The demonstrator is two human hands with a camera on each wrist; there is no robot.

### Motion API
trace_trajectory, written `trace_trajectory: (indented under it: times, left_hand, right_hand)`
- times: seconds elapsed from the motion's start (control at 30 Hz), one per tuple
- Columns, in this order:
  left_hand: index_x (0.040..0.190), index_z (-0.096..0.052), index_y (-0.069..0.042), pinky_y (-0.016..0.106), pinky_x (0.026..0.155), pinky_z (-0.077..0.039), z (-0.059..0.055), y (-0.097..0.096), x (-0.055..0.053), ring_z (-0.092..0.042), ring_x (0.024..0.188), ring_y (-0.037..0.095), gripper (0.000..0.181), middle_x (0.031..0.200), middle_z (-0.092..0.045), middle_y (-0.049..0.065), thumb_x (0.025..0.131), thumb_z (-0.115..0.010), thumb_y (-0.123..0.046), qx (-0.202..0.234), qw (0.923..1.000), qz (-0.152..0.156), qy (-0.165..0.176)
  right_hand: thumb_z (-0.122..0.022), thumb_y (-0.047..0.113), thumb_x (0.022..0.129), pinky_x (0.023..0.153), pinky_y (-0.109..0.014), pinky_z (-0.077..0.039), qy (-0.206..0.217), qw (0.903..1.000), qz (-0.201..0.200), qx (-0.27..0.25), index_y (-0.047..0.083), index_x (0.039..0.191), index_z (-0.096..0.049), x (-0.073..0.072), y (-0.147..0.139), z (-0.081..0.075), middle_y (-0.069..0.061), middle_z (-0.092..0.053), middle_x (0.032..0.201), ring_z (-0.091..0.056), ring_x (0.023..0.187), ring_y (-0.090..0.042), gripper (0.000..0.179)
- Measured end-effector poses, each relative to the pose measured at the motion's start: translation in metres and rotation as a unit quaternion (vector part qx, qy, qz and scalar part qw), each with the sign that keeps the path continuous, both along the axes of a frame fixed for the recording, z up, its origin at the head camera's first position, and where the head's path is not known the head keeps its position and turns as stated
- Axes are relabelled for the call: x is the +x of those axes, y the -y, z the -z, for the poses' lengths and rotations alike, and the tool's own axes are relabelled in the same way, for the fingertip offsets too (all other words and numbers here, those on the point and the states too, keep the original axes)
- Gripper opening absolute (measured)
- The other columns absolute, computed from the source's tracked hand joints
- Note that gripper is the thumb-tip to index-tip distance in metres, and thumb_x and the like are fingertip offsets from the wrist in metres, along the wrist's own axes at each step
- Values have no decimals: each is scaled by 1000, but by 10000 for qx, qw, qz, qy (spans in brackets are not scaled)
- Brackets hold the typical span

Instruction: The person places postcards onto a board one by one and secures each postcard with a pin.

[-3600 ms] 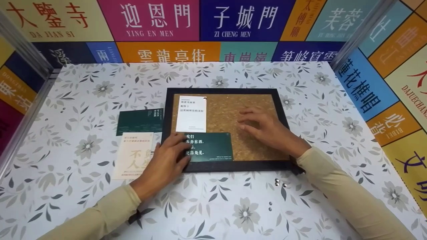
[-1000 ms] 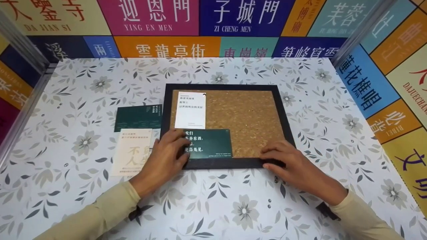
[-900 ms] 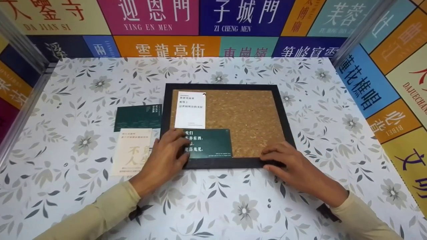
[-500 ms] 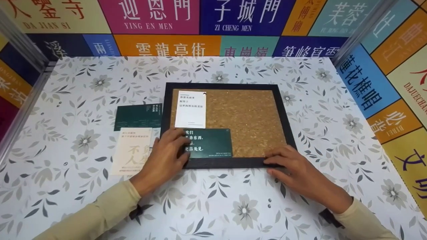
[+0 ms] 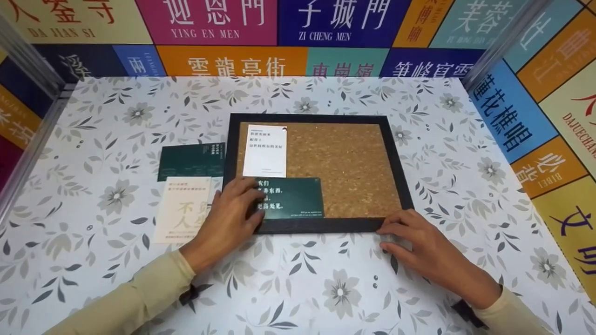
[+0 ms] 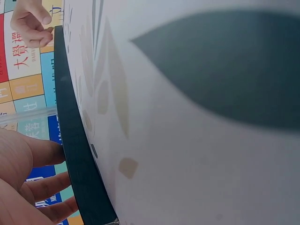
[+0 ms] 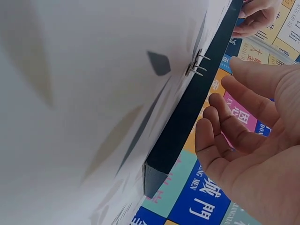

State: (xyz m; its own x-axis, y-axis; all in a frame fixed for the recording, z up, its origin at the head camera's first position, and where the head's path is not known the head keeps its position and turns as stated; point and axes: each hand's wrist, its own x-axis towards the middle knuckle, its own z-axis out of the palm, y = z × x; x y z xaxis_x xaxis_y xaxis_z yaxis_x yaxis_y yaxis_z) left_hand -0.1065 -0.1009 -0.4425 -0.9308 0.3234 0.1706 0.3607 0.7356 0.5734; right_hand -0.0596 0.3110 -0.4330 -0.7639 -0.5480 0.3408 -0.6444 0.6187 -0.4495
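Note:
A black-framed corkboard lies flat on the table. On it are a white card, with a dark pin at its top right corner, and a dark green card below. My left hand rests at the board's lower left corner, fingers on the green card's left end. Beside the lower right corner is my right hand, its fingers loosely bent. In the right wrist view nothing shows in those fingers. Several thumbtacks, points up, lie by the frame's near edge; from the head view my right hand hides them.
Left of the board, a cream card partly overlaps another dark green card. The tabletop has a leaf and flower print. Panels with large characters stand along the back and sides.
My right hand came down from over the cork to the frame's lower right corner, then slid a little right and nearer. The left hand stays in place. The cards keep their positions.

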Motion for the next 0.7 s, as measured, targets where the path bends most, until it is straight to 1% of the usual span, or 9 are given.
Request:
trace_trajectory:
  times: [0.1, 0.27, 0.53, 0.7]
  left_hand:
    - [130, -78, -3, 76, 119, -36, 1, 0, 0, -46, 152, 34, 32, 156, -59, 14, 99, -82, -12, -15, 10000, 4, 35]
    - [132, -77, -4, 79, 120, -31, 0, -1, -1, -44, 154, 32, 33, 159, -57, 12, 100, -81, -12, -39, 9998, -13, 212]
    - [131, -77, -4, 77, 120, -33, -1, 0, 0, -46, 153, 32, 33, 158, -58, 12, 100, -81, -12, -32, 9999, -57, 128]
    - [132, -77, -3, 76, 120, -34, 0, 0, 0, -48, 151, 31, 34, 156, -59, 12, 100, -81, -11, 11, 9999, -62, 95]
  right_hand:
    - [-94, -2, 83, 91, -14, -48, 57, 9999, 49, 70, 13, 108, -83, 2, -2, 0, 6, -70, 115, -64, 105, -12, 31]
    - [-95, -2, 82, 90, -13, -48, 159, 9997, 157, 87, 15, 103, -84, 6, -5, 1, 9, -70, 110, -64, 103, -9, 29]
    - [-95, -4, 80, 87, -15, -49, 31, 10000, 0, 56, 17, 100, -83, 11, -9, 2, 9, -69, 105, -63, 98, -9, 31]
    - [-97, -3, 78, 86, -14, -49, 0, 9997, 72, 219, 17, 98, -83, 12, -10, 3, 10, -69, 104, -63, 98, -8, 31]
